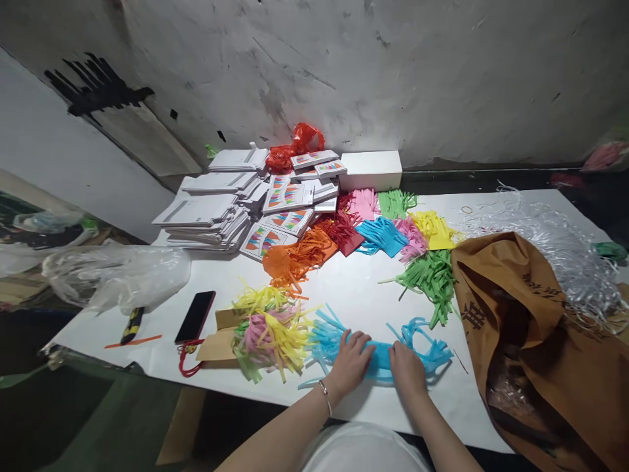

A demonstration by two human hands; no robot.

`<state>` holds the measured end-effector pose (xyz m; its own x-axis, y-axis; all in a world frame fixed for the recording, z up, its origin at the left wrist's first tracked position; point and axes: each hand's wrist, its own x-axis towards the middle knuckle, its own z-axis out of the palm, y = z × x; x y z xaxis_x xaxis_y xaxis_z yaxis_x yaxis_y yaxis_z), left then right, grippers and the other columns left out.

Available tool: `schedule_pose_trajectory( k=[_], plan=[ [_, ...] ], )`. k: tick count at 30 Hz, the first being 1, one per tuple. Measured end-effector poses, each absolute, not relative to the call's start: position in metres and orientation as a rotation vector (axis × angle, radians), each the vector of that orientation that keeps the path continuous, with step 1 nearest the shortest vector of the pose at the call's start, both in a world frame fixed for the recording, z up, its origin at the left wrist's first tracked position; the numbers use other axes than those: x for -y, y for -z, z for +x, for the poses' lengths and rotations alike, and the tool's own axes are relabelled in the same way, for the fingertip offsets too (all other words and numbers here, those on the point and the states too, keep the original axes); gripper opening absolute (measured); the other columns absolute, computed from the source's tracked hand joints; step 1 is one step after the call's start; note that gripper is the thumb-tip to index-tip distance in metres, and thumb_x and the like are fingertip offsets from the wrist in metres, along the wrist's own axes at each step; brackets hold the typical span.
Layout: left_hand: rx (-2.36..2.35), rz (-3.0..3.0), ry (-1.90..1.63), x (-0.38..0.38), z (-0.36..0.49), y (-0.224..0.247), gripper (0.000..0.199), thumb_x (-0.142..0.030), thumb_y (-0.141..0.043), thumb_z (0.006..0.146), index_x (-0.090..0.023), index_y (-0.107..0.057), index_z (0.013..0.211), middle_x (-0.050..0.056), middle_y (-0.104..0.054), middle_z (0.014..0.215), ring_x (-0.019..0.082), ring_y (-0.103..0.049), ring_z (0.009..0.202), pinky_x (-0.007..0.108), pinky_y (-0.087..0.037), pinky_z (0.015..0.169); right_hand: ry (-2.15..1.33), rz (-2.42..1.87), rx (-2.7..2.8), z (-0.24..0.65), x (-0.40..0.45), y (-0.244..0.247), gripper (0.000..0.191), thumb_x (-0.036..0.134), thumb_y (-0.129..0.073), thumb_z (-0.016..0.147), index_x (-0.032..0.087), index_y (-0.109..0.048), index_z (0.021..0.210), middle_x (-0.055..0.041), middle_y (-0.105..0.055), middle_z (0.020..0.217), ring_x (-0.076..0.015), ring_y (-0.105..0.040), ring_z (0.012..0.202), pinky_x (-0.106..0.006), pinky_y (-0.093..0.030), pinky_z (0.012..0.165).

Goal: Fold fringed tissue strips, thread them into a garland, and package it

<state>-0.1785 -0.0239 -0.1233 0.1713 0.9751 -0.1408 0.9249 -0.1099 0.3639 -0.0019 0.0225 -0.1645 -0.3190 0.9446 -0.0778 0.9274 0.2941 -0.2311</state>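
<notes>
Pressing down on a bundle of cut blue tissue fringe (381,364), the left hand (350,360) lies across its left part with fingers extended and slightly spread, while the right hand (409,372) bears on its right part, thumb towards the middle; whether either pinches the tissue cannot be told, as the undersides are hidden. Seen by the head camera, this blue bundle lies on the white tabletop (363,282) near its front edge, and from it the other things sit as on a clock. At nine o'clock, just beside it, is a mixed yellow, pink and green tassel bundle (268,337), with a piece of brown card (216,347) next to it, and farther out a dark-screened smartphone (195,316) and a yellow-and-black utility knife (132,326). Between ten and eleven o'clock spreads orange tissue fringe (314,250); at eleven, farther off, lie printed packs (287,196). Twelve o'clock holds a second blue tassel bundle (386,236) and, beyond, a white box (371,170). Green tissue fringe (432,282) lies towards one-thirty, and a crumpled brown bag (521,275) towards three.
</notes>
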Motion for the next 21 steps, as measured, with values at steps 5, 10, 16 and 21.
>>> schedule_pose_trajectory(
  k=[5, 10, 16, 21],
  plan=[
    [-1.565, 2.353, -0.249, 0.036, -0.179, 0.137, 0.027, -0.02, -0.059, 0.087, -0.022, -0.057, 0.114, 0.007, -0.063, 0.117, 0.026, -0.051, 0.111, 0.052, -0.024, 0.105, -0.289, -1.759, 2.415, 0.001, -0.026, 0.164, 0.019, 0.021, -0.051, 0.095, 0.016, -0.065, 0.084, -0.0083, -0.068, 0.076, -0.0223, -0.066, 0.069, -0.03, -0.039, 0.061],
    [-1.598, 2.334, -0.276, 0.025, -0.179, 0.147, 0.012, -0.017, -0.056, 0.09, -0.022, -0.062, 0.099, 0.004, -0.066, 0.106, 0.024, -0.054, 0.102, 0.052, -0.022, 0.105, -0.261, -1.455, 2.447, 0.001, -0.009, 0.158, 0.019, 0.021, -0.053, 0.094, 0.023, -0.063, 0.109, -0.009, -0.065, 0.115, -0.0266, -0.056, 0.112, -0.045, -0.033, 0.099],
    [-1.596, 2.293, -0.314, 0.023, -0.185, 0.143, 0.02, -0.022, -0.062, 0.085, -0.023, -0.061, 0.105, 0.002, -0.066, 0.105, 0.021, -0.055, 0.101, 0.047, -0.023, 0.106, -0.293, -1.209, 2.486, 0.003, 0.006, 0.17, 0.018, 0.012, -0.052, 0.091, 0.023, -0.066, 0.095, -0.0034, -0.068, 0.095, -0.0213, -0.059, 0.096, -0.044, -0.029, 0.101],
    [-1.691, 2.224, -0.297, 0.032, -0.187, 0.142, 0.018, -0.012, -0.054, 0.09, -0.024, -0.063, 0.101, 0.003, -0.066, 0.106, 0.021, -0.055, 0.103, 0.047, -0.024, 0.105, -0.314, -1.2, 2.515, 0.013, 0.0, 0.165, 0.024, 0.008, -0.048, 0.093, 0.024, -0.066, 0.097, -0.0029, -0.067, 0.099, -0.0198, -0.058, 0.098, -0.038, -0.033, 0.097]
  ],
)
